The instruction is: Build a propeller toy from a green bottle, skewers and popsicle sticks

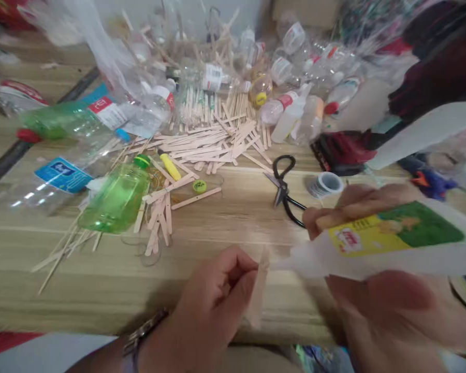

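**Craft stick (259, 287) at the tip of the glue bottle (392, 233)**

Your left hand (213, 300) pinches the craft stick near its upper end, between thumb and fingertip. The stick stands tilted, nearer you than the scissors (281, 191) and slightly to their left. Your right hand (388, 298) grasps the glue bottle, to the right of the scissors and nearer you, with its nozzle aimed left at the wood. Blur hides whether nozzle and stick touch, and I cannot tell whether any glue is out.

You seem to be at the gluing step, lining the nozzle up with the stick. The next move probably calls for a steady left pinch and a light, even squeeze from your right, with your left fingertips clear of the wet spot.

On the tabletop (217, 223), a thread spool (326, 184) sits just right of the scissors. Beyond them and to their left lies the pile of loose sticks (205, 147); a yellow marker (170, 166) lies left of them.
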`<state>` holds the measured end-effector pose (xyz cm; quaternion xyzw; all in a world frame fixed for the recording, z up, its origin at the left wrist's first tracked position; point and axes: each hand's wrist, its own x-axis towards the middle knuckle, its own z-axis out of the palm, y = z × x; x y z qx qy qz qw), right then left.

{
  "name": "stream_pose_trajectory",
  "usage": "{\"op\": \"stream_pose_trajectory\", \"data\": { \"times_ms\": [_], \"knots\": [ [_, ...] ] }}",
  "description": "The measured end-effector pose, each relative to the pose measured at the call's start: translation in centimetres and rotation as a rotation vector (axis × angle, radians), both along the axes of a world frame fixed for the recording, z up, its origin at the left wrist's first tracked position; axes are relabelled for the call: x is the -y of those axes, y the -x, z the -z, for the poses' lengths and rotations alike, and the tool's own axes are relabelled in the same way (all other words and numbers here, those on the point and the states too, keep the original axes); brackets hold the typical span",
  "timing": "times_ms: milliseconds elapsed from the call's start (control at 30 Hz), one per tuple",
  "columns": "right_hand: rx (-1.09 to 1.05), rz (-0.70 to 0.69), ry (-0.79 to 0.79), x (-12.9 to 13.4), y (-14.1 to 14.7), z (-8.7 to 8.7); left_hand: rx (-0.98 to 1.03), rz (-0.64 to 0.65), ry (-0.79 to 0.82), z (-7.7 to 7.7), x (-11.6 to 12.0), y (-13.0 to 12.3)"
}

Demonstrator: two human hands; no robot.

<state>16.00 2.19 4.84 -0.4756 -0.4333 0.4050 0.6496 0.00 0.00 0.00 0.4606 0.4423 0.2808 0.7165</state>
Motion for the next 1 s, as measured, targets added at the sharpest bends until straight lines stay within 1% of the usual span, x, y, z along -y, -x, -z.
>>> {"op": "stream_pose_trajectory", "data": {
  "times_ms": [100, 167, 333, 400, 533, 600, 700, 1000],
  "knots": [
    [0.027, -0.017, -0.047, -0.3, -0.6, 0.4, -0.023, 0.009, 0.008, -0.3, -0.1, -0.2],
    [0.043, -0.025, -0.08, -0.6, -0.9, 0.7, -0.032, 0.017, -0.023, -0.2, -0.1, -0.1],
    [0.049, -0.124, -0.155, -1.0, -1.8, 1.8, 0.015, 0.052, -0.083, 0.7, 0.4, 0.4],
    [0.056, -0.143, -0.152, -1.1, -2.1, 2.0, 0.028, 0.057, -0.089, 1.0, 0.6, 0.4],
    [0.056, -0.165, -0.163, -1.0, -2.2, 2.1, 0.041, 0.014, -0.105, 1.1, 0.5, 0.3],
    [0.033, -0.161, -0.159, -1.1, -2.1, 2.1, 0.048, 0.016, -0.102, 1.1, 0.5, 0.2],
    [-0.012, -0.19, -0.137, -1.3, -1.8, 2.1, 0.049, 0.028, -0.097, 1.1, 0.5, 0.2],
    [-0.127, -0.18, -0.076, -1.1, -1.7, 2.0, 0.077, 0.036, -0.063, 1.1, 0.5, 0.4]
  ]
}}
